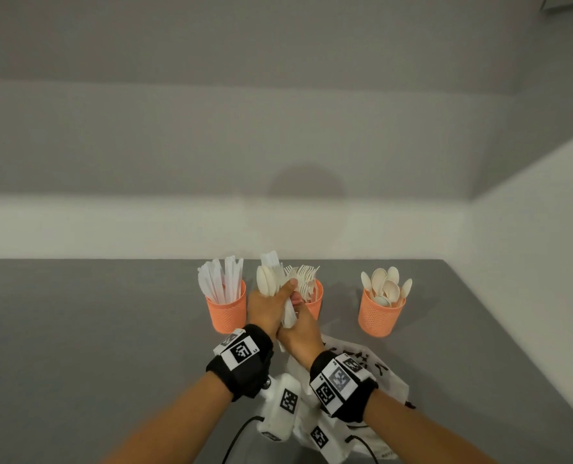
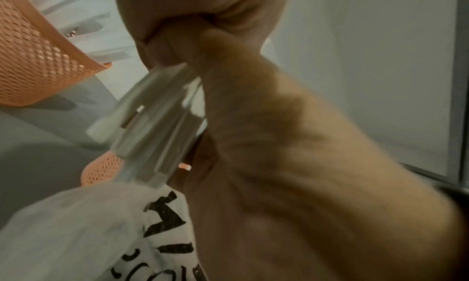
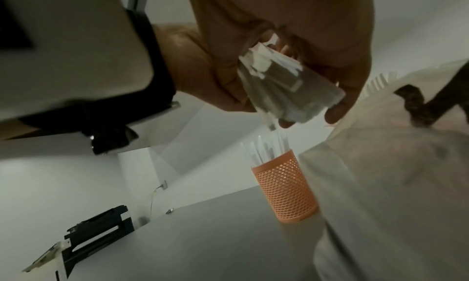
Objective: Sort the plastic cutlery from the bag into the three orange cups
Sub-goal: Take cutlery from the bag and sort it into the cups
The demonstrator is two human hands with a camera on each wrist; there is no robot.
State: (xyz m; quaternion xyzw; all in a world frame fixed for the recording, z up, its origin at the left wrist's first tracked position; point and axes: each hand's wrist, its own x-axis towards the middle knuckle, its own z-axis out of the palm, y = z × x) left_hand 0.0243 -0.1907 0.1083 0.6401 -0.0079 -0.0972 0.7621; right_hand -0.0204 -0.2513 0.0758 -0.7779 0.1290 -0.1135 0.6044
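Note:
Three orange mesh cups stand in a row at the back of the grey table: the left cup (image 1: 226, 308) holds knives, the middle cup (image 1: 314, 304) forks, the right cup (image 1: 380, 314) spoons. My left hand (image 1: 286, 289) grips an upright bundle of white cutlery (image 1: 270, 277), spoons and knives, in front of the middle cup. My right hand (image 1: 296, 309) sits just below, its fingers curled round the bundle's handle ends (image 3: 291, 84). The white bag (image 1: 368, 366) with black print lies crumpled under my right wrist. In the left wrist view the handles (image 2: 152, 124) jut from my fist.
A white wall rises right behind the cups and another closes the table's right side. Bare grey tabletop (image 1: 94, 329) stretches to the left. A black device (image 3: 99, 231) sits far off on the table in the right wrist view.

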